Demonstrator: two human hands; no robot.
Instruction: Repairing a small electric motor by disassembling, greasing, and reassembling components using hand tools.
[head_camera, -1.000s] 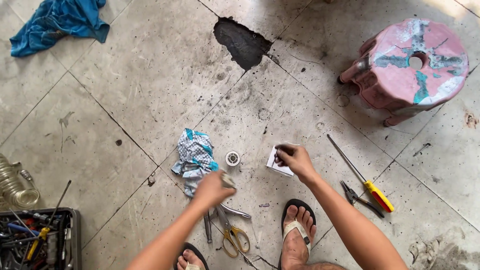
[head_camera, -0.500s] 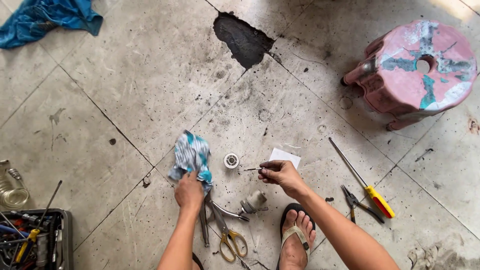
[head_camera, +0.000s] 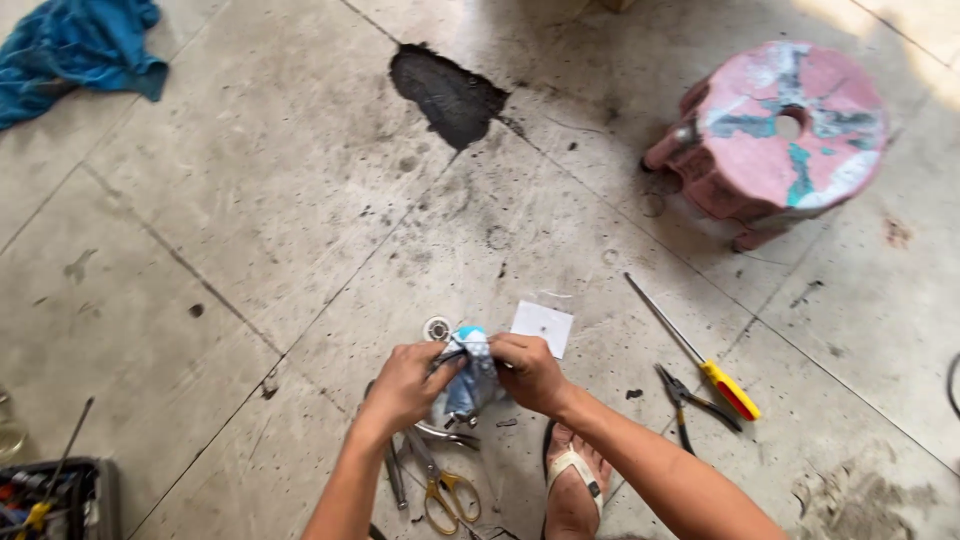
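Note:
Both hands meet over the tiled floor in the head view, gripping a blue and white patterned rag (head_camera: 468, 380) between them. My left hand (head_camera: 405, 385) holds the rag's left side and a thin dark metal piece shows at its fingers. My right hand (head_camera: 530, 372) pinches the rag's right side. A small round metal ring (head_camera: 436, 328) lies on the floor just beyond the hands. A white paper slip (head_camera: 543, 327) lies next to my right hand.
Yellow-handled scissors (head_camera: 444, 487) and metal tools lie under my wrists. A screwdriver with yellow and red handle (head_camera: 700, 355) and dark pliers (head_camera: 682, 400) lie to the right. A worn pink plastic stool (head_camera: 775, 135) stands far right, a blue cloth (head_camera: 75, 55) far left, a toolbox (head_camera: 55, 500) bottom left.
My left hand lifted the rag off the floor and brought it to my right hand, which came back from the paper slip. Both hands now hold the rag together.

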